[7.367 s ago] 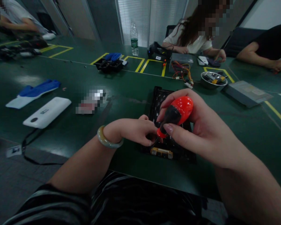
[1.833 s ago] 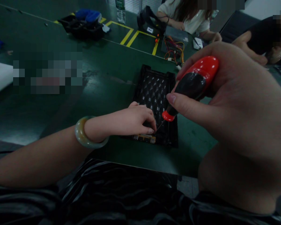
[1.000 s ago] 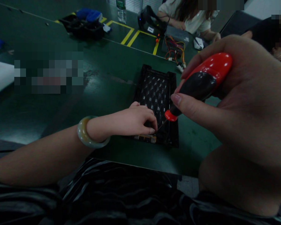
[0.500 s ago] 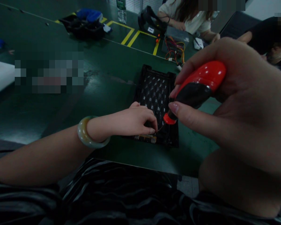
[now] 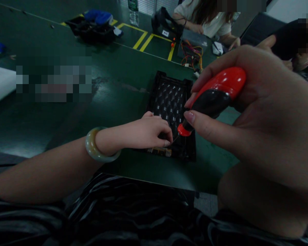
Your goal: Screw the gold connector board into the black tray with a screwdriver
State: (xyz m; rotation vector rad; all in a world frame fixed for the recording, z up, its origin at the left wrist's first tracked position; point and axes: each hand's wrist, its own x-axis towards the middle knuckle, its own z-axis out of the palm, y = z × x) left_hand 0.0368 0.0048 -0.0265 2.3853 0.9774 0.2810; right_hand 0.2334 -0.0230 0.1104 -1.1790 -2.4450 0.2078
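Note:
My right hand (image 5: 256, 112) is wrapped around a red and black screwdriver (image 5: 215, 95), tilted with its red collar and thin shaft pointing down to the left. The shaft ends by the fingertips of my left hand (image 5: 155, 131). That hand lies over a black plastic panel (image 5: 166, 97) with a raised diamond pattern, its thumb and fingers pinched together; whatever is between them is hidden. Just below them, a small circuit board (image 5: 160, 151) with a pale connector sits at the panel's near edge. A jade-like bangle (image 5: 91, 143) circles my left wrist.
On the green table (image 5: 118, 112) a black tray (image 5: 92, 30) bears a blue item. Beyond the panel stand a metal box (image 5: 195, 40) with coloured cables, a black headset (image 5: 163, 24) and a water bottle (image 5: 133, 13). Two other people sit at the far right.
The screwdriver and my right hand have shifted very slightly to the left. My left hand and the panel look unmoved.

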